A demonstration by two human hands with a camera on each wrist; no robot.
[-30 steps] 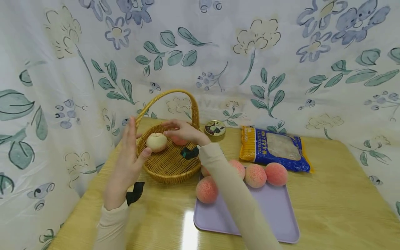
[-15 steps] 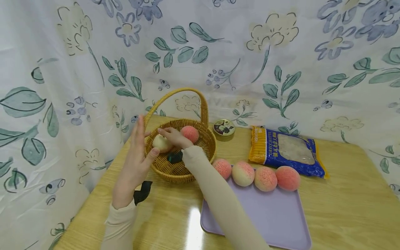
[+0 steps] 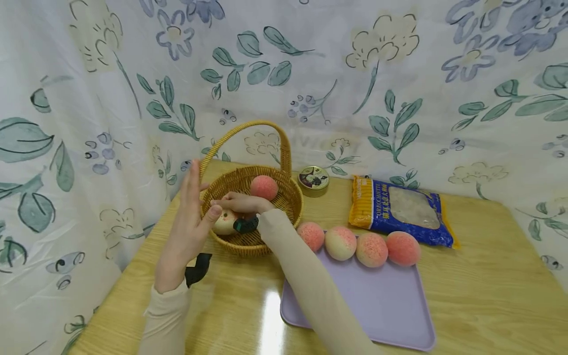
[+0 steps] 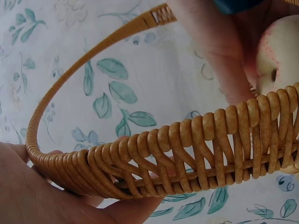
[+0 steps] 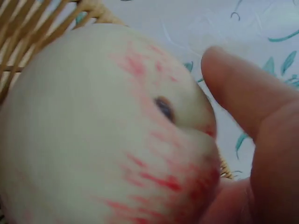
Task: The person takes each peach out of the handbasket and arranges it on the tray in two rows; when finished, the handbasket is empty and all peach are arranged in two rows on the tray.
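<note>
A pale peach (image 3: pixel 223 226) with red streaks lies at the left of the wicker basket (image 3: pixel 248 250). Bending over this peach, my right hand (image 3: pixel 243 202) has its fingers round the far side. In the right wrist view the thumb (image 5: pixel 243 84) stands slightly off the peach (image 5: pixel 84 121), its dark stem dimple showing. My left hand (image 3: pixel 181 229) is at the basket's left rim, fingers straight and thumb apart. The left wrist view shows that hand against the woven rim (image 4: pixel 182 149) near the handle's foot. Farther back inside sits a pink peach (image 3: pixel 264 188).
Right of the basket, a lilac tray (image 3: pixel 377 305) bears several peaches (image 3: pixel 372 249) along its far edge. A round tin (image 3: pixel 313 178) and a blue-and-yellow pasta bag (image 3: pixel 399 209) lie behind. The basket's tall handle (image 3: pixel 250 126) arches above it; a floral curtain hangs beyond.
My right hand has moved left from the pink peach to the pale one, which has shifted toward me and turned. The left hand keeps its place beside the basket.
</note>
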